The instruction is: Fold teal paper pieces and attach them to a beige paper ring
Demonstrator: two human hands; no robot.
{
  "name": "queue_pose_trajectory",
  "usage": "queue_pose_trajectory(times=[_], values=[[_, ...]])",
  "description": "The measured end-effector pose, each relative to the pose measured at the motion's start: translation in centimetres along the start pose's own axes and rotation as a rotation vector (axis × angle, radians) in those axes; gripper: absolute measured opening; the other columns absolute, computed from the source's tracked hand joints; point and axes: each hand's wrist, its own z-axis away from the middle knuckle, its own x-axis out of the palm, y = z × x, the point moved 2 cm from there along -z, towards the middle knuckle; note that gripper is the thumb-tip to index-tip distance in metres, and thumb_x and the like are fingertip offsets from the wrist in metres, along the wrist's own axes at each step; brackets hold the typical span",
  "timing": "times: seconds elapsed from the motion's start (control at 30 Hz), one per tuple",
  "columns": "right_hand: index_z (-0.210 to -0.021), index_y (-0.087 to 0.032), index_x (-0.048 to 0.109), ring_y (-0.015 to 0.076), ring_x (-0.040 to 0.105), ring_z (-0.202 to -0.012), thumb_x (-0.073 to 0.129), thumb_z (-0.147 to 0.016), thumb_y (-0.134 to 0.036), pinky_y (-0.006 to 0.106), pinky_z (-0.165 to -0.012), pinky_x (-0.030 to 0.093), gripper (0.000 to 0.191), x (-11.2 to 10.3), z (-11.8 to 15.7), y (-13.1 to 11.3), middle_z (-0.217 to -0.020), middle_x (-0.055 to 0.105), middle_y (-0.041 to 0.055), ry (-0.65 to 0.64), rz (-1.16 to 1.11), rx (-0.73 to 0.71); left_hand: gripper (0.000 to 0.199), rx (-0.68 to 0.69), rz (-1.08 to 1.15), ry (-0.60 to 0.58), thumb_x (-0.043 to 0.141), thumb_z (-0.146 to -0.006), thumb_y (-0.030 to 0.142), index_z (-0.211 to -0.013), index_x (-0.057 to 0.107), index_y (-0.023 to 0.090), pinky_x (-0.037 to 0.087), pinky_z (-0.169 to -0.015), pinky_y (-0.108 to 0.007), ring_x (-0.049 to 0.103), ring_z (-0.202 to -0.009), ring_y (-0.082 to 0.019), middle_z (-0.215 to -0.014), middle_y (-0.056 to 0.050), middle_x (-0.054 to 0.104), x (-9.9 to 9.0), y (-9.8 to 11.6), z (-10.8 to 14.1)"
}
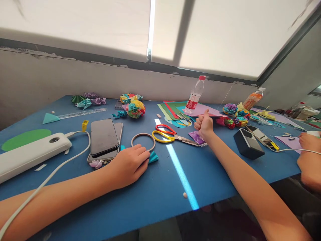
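Observation:
My left hand (132, 164) lies low on the blue table, its fingers curled down over a piece of pleated teal paper (153, 157) that sticks out on both sides. Just beyond those fingers is a thin greyish ring (132, 140). My right hand (204, 125) is raised at the edge of a pink paper sheet (212, 110), fingers curled in and thumb pointing up; nothing shows in it. Scissors (173, 136) with red and yellow handles lie between my hands, their blades toward a small purple packet (197, 137).
Left of my left hand lie a phone (104, 137) and a white power bank (37, 154) whose cable crosses my forearm. A bottle (197, 93) stands on stacked coloured paper (170, 112). Crumpled paper balls (135, 108) sit behind. At right are a black box (248, 143) and another person's hand (309, 144).

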Motion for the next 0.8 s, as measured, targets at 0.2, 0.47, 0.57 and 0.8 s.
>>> queue_pose_trajectory(times=[0.2,0.47,0.57,0.8], values=[[-0.048,-0.022,0.014,0.003,0.009,-0.028,0.039,-0.077,-0.077,0.019,-0.029,0.004,0.067,0.1,-0.1,0.9,-0.035,0.013,-0.0099,-0.038,0.016,0.062,0.024,-0.009,0.008,-0.014,0.033,-0.094,0.019,-0.089,0.055,0.014,0.043,-0.068,-0.034,0.049,-0.078,-0.02,-0.083,-0.006,0.056,-0.1,0.1,0.1],[-0.048,-0.021,0.012,0.0025,0.008,-0.03,0.036,-0.08,-0.074,0.018,-0.03,0.006,0.067,0.3,0.2,-0.1,-0.037,0.011,-0.0101,-0.07,0.006,0.048,0.023,-0.001,0.017,-0.007,0.032,-0.094,0.02,-0.091,0.055,0.014,0.043,-0.069,-0.034,0.049,-0.078,-0.02,-0.084,-0.006,0.056,0.2,-0.1,0.0],[-0.049,-0.021,0.013,0.0029,0.009,-0.03,0.035,-0.081,-0.073,0.018,-0.029,0.007,0.065,0.6,0.4,0.4,-0.036,0.012,-0.0099,-0.091,0.01,0.085,0.023,0.0,0.022,0.001,0.032,-0.094,0.02,-0.092,0.054,0.015,0.042,-0.069,-0.033,0.049,-0.079,-0.02,-0.084,-0.006,0.056,0.3,-0.2,0.1],[-0.051,-0.022,0.012,0.0032,0.009,-0.03,0.035,-0.082,-0.072,0.019,-0.03,0.007,0.063,0.9,0.7,0.2,-0.036,0.012,-0.0099,-0.105,0.035,0.09,0.025,-0.018,0.03,-0.008,0.03,-0.094,0.02,-0.086,0.053,0.016,0.041,-0.067,-0.033,0.048,-0.076,-0.02,-0.081,-0.005,0.054,0.3,-0.2,0.1]])
